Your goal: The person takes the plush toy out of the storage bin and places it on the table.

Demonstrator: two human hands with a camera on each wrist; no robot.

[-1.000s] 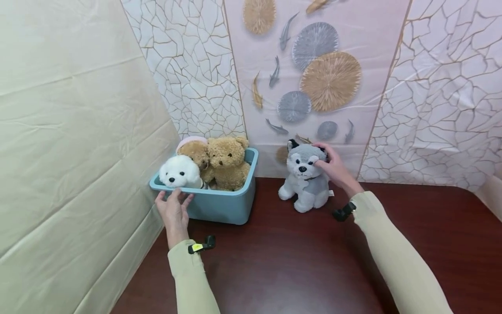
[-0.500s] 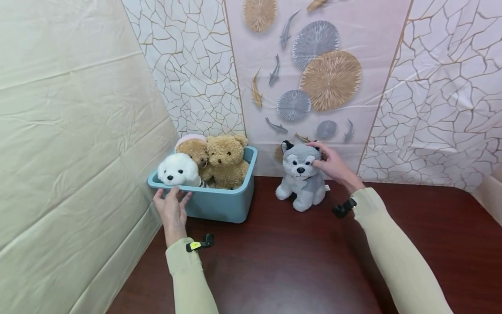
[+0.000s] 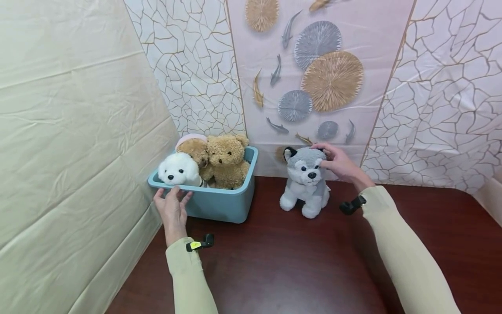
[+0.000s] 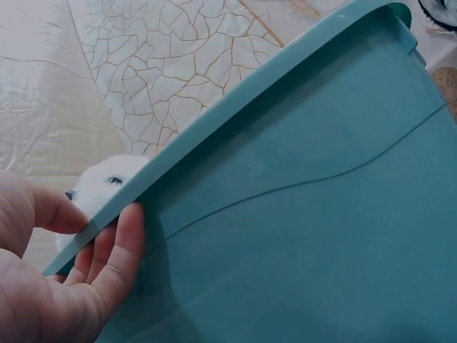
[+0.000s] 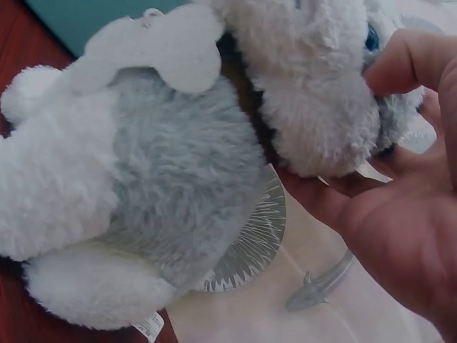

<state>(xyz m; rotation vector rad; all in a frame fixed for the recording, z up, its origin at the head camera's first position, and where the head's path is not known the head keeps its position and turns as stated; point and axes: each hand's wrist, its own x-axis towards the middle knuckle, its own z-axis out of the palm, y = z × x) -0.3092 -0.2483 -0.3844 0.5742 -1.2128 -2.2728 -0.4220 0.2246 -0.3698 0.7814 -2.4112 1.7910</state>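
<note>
My left hand [image 3: 173, 210] pinches the front rim of a blue plastic bin [image 3: 219, 206]; in the left wrist view the thumb lies over the rim and the fingers [image 4: 123, 246] curl beneath it. Inside the bin sit a white plush dog [image 3: 181, 168], a curly tan teddy bear [image 3: 229, 161] and a brown plush with a pink top [image 3: 193, 146]. To the bin's right, a grey and white plush husky [image 3: 307, 185] sits upright on the table. My right hand [image 3: 341, 165] grips its head from the side, thumb near one eye in the right wrist view.
The dark red wooden table [image 3: 282, 266] extends to the front and right. A patterned backdrop [image 3: 294, 78] stands close behind the bin and husky. A cream fabric wall [image 3: 90, 139] rises along the left, near the bin.
The husky shifted slightly left with my right hand, then back right, and its face has turned toward the right. My left hand keeps its place on the bin's rim.
</note>
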